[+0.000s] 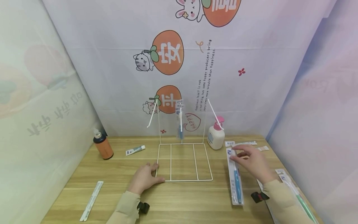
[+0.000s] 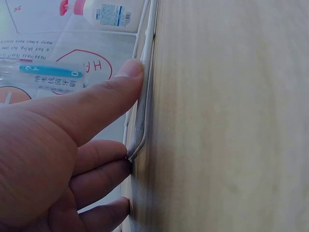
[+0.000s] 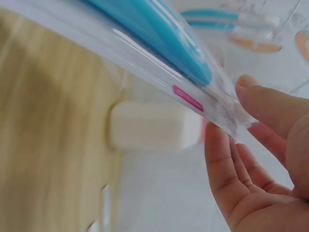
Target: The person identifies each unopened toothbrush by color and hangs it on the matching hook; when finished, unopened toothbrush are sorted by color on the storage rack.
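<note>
**Lifting the packaged toothbrush while steadying the rack**

Head view: my left hand is pressing the wire rack onto the tabletop, fingers relaxed; my right hand is pinching the packaged toothbrush top.

Left wrist: thumb is resting against the rack's corner.

Right wrist: fingertips are clamping the packet's end; next, I judge, hanging it calls for a lift toward the rack.

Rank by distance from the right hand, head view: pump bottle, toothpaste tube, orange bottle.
From the right hand, nearest first:
1. Pump bottle, just behind it to its left, beside the rack.
2. Toothpaste tube, beyond the rack, left of centre.
3. Orange bottle, far left.
</note>
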### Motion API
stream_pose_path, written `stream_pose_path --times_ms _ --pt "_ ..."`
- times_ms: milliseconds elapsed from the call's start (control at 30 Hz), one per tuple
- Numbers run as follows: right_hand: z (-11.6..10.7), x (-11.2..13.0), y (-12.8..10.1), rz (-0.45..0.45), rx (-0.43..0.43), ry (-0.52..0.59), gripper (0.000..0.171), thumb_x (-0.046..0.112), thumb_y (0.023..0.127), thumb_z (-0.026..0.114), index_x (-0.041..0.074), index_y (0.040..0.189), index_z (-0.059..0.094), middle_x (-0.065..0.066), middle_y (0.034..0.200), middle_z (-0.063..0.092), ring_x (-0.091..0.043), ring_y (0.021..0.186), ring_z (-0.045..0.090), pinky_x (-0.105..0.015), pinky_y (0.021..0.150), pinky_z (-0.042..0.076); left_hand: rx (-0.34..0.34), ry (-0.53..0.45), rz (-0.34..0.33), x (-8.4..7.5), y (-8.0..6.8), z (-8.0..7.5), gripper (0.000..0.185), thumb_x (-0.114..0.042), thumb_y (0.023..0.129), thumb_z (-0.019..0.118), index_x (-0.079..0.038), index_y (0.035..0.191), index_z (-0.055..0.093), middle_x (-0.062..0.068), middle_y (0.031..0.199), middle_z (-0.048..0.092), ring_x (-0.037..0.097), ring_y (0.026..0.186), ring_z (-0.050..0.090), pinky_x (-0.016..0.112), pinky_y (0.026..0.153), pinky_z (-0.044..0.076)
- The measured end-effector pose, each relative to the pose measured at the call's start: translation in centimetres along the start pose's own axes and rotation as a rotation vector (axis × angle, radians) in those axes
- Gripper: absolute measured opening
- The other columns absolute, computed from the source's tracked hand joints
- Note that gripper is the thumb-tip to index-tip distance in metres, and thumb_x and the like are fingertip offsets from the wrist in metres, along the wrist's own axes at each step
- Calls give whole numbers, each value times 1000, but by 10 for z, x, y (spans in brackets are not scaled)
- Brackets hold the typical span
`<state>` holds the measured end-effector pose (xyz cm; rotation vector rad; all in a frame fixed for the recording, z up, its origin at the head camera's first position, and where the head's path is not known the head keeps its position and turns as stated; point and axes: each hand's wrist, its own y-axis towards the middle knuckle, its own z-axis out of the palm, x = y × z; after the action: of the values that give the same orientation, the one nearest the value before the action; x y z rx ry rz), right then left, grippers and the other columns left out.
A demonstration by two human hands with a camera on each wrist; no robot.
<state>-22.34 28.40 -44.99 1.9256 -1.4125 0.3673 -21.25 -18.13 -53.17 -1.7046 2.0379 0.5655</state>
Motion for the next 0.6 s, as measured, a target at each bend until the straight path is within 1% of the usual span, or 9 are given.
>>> stream_pose_path --times_ms 133,200,300,400,600 --pt "10 30 9 -117 -101 95 38 12 87 92 10 123 79 -10 123 75 -24 90 77 -26 75 65 -5 13 6 2 1 0 81 -51 82 93 -6 144 69 23 153 59 53 143 50 66 115 43" --pt "13 48 13 -152 -123 174 39 6 86 93 9 122 80 -9 122 73 -21 90 76 -24 75 64 -6 13 6 1 1 -1 81 -51 82 93 -6 144 69 25 153 58 53 143 50 66 116 43" --pt "19 77 18 -190 -138 284 40 1 83 93 7 121 80 -7 125 71 -18 91 75 -25 78 64 -4 10 1 1 1 0 81 -51 82 93 -6 145 69 23 154 58 53 144 50 66 116 42" --pt "24 107 21 -227 -145 389 41 -4 82 92 5 120 80 -9 129 69 -17 92 74 -28 79 65 -3 14 3 2 2 0 81 -52 82 92 -6 145 69 23 154 58 52 144 50 65 116 43" --pt "35 156 23 -367 -176 467 43 -6 79 93 4 119 81 -11 129 69 -22 93 72 -30 77 66 -5 16 6 3 1 1 81 -52 82 92 -7 145 68 27 153 57 53 143 51 65 116 43"
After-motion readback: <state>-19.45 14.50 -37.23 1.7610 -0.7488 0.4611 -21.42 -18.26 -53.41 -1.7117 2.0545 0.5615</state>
